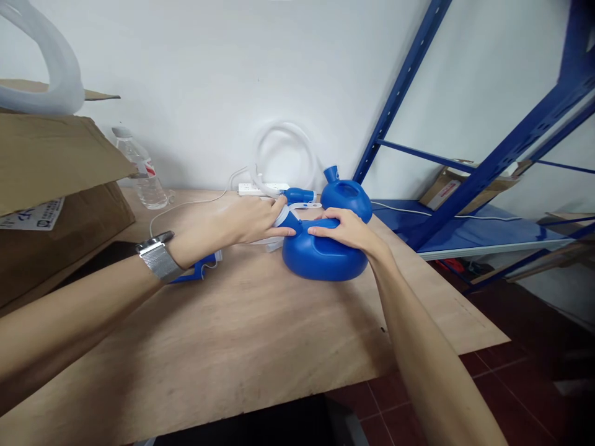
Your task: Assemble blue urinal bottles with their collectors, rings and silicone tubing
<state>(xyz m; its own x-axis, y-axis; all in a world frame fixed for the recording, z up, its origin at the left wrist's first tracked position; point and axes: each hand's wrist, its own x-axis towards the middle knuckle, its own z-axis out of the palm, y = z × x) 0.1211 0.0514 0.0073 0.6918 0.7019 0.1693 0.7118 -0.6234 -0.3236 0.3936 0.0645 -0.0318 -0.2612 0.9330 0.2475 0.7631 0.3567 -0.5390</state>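
Note:
A blue plastic jug with a moulded handle and a slanted neck rests on the wooden table. My left hand is closed around the whitish cap at the end of that neck, its thumb along the neck. On the jug's handle, my right hand is closed, with the thumb on the near side. A white strap shows just behind the neck. Right behind stands a second blue jug with an open-looking neck. Next to it lies a blue tube fitting, near a coiled clear hose.
A white power strip sits against the wall. At left are a water bottle, an open cardboard box with a thick clear hose on top, and a blue object behind my left wrist. Blue metal shelving stands at right.

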